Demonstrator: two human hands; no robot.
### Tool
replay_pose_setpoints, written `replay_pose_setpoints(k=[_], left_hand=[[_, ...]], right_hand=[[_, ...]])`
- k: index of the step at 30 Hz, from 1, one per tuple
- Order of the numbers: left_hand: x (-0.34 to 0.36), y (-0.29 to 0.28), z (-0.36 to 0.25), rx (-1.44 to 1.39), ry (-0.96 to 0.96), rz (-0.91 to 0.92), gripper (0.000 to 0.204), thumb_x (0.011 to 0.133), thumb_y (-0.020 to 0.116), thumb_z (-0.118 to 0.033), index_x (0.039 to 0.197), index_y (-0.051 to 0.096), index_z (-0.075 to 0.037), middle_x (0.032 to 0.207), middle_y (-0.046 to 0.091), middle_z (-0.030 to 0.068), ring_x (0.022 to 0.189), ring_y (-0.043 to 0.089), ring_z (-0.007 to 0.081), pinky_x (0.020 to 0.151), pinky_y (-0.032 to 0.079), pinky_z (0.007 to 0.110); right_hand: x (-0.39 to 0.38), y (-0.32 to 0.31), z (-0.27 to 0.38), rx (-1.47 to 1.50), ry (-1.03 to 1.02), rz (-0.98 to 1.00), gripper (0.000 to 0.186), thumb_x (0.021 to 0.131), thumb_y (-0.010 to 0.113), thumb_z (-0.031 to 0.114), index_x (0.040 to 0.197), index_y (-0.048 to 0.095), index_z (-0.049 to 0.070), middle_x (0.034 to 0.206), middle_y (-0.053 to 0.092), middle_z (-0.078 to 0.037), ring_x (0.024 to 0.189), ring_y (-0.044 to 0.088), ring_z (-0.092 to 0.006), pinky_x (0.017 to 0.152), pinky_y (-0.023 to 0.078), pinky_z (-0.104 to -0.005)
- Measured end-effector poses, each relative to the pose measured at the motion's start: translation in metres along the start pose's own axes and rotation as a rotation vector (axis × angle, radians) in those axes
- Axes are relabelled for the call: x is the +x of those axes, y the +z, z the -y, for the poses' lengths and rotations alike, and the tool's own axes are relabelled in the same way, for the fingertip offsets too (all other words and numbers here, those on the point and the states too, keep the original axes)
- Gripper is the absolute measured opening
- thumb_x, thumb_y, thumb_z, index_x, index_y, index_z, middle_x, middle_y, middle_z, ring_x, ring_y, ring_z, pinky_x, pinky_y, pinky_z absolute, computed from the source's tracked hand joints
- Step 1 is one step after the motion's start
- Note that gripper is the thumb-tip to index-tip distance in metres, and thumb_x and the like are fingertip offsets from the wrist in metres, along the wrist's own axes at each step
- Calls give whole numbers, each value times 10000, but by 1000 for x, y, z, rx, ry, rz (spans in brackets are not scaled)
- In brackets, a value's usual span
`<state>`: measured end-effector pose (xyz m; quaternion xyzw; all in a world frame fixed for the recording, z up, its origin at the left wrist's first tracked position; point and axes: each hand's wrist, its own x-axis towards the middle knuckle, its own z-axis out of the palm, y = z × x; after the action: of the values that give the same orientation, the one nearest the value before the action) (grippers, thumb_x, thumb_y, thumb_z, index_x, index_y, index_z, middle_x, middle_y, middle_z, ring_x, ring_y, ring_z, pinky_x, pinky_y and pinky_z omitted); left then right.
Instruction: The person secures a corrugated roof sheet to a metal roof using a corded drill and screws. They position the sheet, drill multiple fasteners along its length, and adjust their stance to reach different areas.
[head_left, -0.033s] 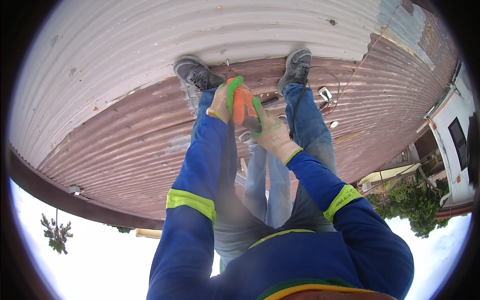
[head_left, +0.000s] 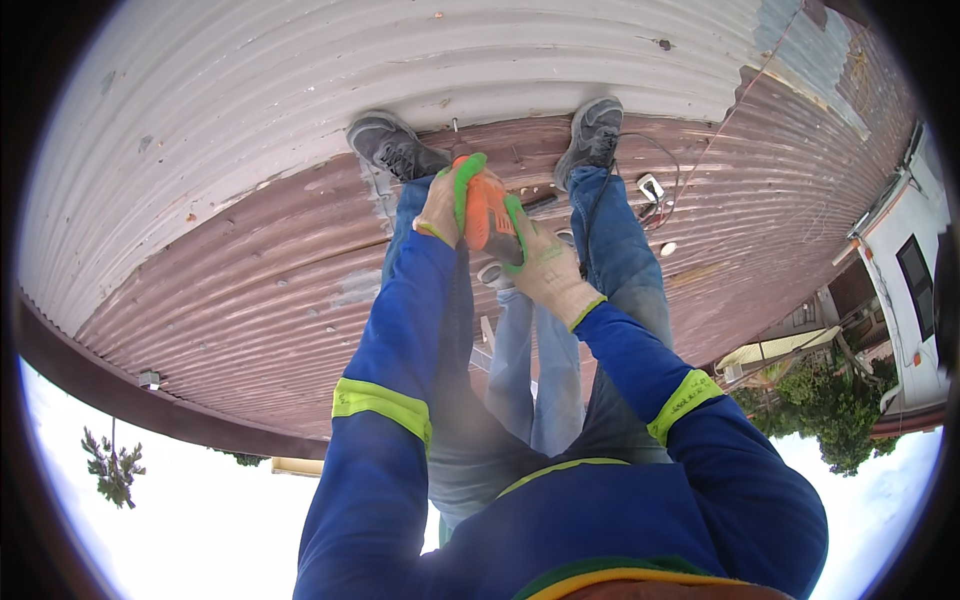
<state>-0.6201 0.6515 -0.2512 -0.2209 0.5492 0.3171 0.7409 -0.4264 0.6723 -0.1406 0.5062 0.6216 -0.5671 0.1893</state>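
Observation:
An orange power drill [head_left: 488,215] with a dark rear end is held in both gloved hands between my feet. My left hand [head_left: 440,207] wraps around its front part. At the rear, my right hand [head_left: 543,262] is closed on the dark end, with much of the grip hidden under the glove. The nose points away from me, and a small metal piece [head_left: 455,124] shows at its tip, near the overlap of the roof sheets. Whether it is a bit or a screw head I cannot tell.
I stand on a corrugated roof [head_left: 270,270], brownish near me and pale grey beyond. A dark slim object [head_left: 540,201], a white fitting [head_left: 650,188] and a cable [head_left: 672,155] lie by my right leg. Another person's legs [head_left: 512,350] show between mine. The roof edge [head_left: 200,408] curves behind.

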Motion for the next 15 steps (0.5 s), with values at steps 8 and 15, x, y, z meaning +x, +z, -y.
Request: replay_pose_setpoints(k=[8, 15], left_hand=[[7, -2, 4, 5, 33, 143, 420, 1050, 679, -364, 905, 740, 26, 897, 763, 137, 857, 719, 243, 827, 570, 369], [27, -6, 20, -270, -55, 90, 481, 1060, 665, -470, 1010, 707, 6, 960, 738, 174, 864, 708, 293, 811, 596, 443]], right_hand=[[-5, -18, 5, -23, 60, 71, 992, 807, 847, 188, 1652, 332, 124, 1220, 686, -157, 1123, 683, -378, 958, 566, -478], [0, -25, -6, -41, 50, 44, 958, 848, 813, 212, 1665, 317, 146, 1232, 691, -159, 1122, 689, -384, 938, 575, -486]])
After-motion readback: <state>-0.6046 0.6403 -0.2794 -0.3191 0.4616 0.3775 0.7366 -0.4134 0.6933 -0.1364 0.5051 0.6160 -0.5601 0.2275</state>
